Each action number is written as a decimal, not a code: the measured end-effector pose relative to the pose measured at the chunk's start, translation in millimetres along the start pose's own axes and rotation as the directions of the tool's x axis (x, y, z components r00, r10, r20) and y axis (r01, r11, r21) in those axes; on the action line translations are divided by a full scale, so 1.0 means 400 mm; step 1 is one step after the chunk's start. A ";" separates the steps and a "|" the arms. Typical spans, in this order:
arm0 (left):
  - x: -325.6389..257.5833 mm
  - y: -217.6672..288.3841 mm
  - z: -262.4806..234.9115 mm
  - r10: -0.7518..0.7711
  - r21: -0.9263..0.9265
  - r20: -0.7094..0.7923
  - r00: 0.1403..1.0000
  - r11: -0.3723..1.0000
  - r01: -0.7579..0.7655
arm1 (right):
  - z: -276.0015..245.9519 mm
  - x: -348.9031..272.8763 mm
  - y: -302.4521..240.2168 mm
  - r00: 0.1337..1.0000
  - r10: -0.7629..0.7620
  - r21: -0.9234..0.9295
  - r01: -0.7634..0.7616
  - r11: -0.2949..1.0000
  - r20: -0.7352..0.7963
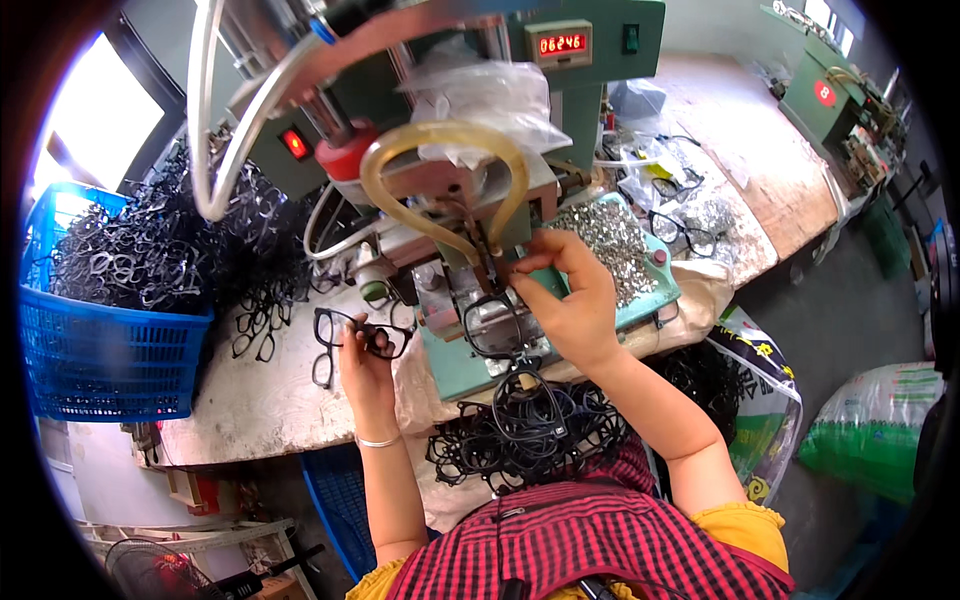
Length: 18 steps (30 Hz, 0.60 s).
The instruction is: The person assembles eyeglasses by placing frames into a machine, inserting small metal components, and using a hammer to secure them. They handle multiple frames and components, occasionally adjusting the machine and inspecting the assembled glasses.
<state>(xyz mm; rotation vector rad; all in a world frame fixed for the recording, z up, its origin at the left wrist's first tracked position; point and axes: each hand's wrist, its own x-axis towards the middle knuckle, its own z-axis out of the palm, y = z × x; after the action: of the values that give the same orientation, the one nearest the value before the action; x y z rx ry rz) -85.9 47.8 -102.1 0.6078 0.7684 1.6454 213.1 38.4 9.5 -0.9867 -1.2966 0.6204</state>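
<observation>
1. as i followed the work from my distant seat, the step in hand seemed to be setting one black eyeglass frame (490,298) into the machine (430,300) and lining it up at the tooling.
2. my right hand (575,300) was there, just right of the tooling, its thumb and forefinger drawn close together near the upper end of that frame; i could not tell whether they pinched the frame itself or some small part.
3. my left hand (366,365) was curled on a second frame (372,327), gripping it near the middle, left of the machine and over the table (240,410).
4. the next move, i judged, called for the right hand to square the first frame and steady it, with fingertips clear of whatever pressed down, while the left hand kept the second ready.
5. the first frame looked dark and thin-rimmed, hanging at the front of the machine with its rims toward me; whether it carried lenses i could not make out.
6. the second frame looked black, with squarish, heavier rims, and sat slightly tilted.
7. just right of the machine lay a turquoise tray (660,302) of small shiny metal pieces; a heap of dark frames (540,415) hung below, and a blue basket (110,350) brimmed with more at far left.
</observation>
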 end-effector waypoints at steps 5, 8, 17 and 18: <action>-0.104 0.105 0.278 0.527 0.067 0.244 0.814 0.828 -0.556 | 0.006 0.002 0.009 0.997 0.010 0.176 -0.025 0.984 0.082; -0.116 0.195 0.407 0.626 0.238 0.618 0.475 0.427 -0.872 | 0.012 0.009 -0.015 0.994 0.018 0.162 -0.034 0.986 0.103; -0.174 0.127 0.409 0.403 0.401 0.768 0.498 0.303 -0.864 | -0.046 -0.007 -0.069 0.982 0.036 -0.012 -0.035 0.999 0.183; -0.174 0.117 0.411 0.356 0.337 0.849 0.392 0.208 -0.918 | -0.069 0.006 -0.033 0.982 -0.045 -0.183 0.080 0.980 0.186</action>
<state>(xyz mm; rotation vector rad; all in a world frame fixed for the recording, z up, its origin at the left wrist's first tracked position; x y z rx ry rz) 20.3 0.4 41.1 2.4168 0.7210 1.5802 238.5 27.3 22.9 -1.0587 -1.5651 0.5548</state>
